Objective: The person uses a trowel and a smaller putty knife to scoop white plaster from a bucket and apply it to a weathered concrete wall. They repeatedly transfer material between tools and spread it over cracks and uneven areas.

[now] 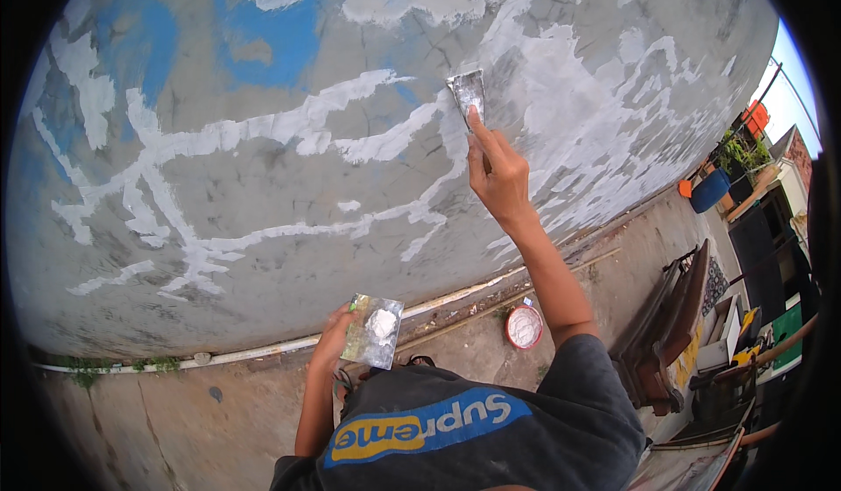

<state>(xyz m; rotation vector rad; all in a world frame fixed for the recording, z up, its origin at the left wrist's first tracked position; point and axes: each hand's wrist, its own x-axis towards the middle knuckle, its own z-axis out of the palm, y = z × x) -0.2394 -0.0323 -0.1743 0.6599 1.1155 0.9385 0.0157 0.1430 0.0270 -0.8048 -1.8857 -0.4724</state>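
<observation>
My right hand (501, 174) is closed round a putty knife (467, 90), its index finger stretched along the blade. The blade lies at the grey wall (350, 176), beside a broad patch of white filler (552, 79); I cannot tell how firmly it touches. Lower down, my left hand (331, 337) grips the edge of a flat rectangular plate (359, 338), with most of its fingers hidden underneath. A lump of white putty (382, 324) sits on the plate. Branching white filler lines run across the wall, and blue paint (272, 40) shows at the upper left.
A red-rimmed tub of white putty (524, 326) stands on the concrete floor (236, 412). Pale pipes (289, 346) run along the wall's foot. Toward the right are a dark wooden bench (674, 316), a blue barrel (710, 190) and piled household items.
</observation>
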